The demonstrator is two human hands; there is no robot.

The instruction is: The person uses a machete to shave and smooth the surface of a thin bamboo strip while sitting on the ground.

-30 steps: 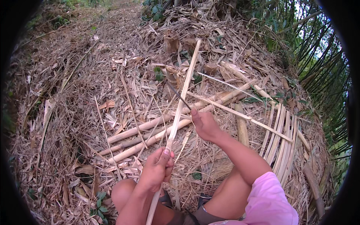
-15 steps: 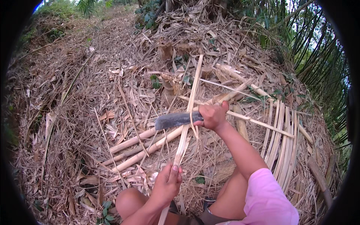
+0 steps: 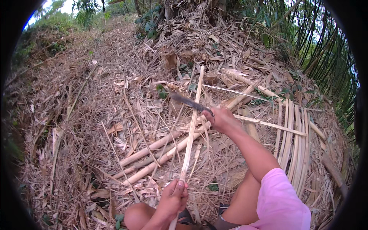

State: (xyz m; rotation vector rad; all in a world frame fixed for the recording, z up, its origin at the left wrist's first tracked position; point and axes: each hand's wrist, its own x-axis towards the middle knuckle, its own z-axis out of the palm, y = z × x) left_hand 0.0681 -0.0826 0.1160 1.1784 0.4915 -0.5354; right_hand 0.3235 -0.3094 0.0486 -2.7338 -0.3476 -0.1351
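Beyond the left hand [image 3: 174, 197], clasping a strip [image 3: 190, 142], the right hand [image 3: 223, 120] grips a knife [image 3: 186, 100]. Knife and strip perhaps touch.

Ground [image 3: 220, 163] strewn with dry leaves [image 3: 126, 82] and thin twigs. Near middle, two pale poles [image 3: 165, 156] lying slantwise, thinner darker pole [image 3: 138, 166] between. At right, row of pale split strips [image 3: 294, 142], side by side, near stout brown stick [image 3: 334, 172]. Whether strips touch ground throughout: cannot tell.
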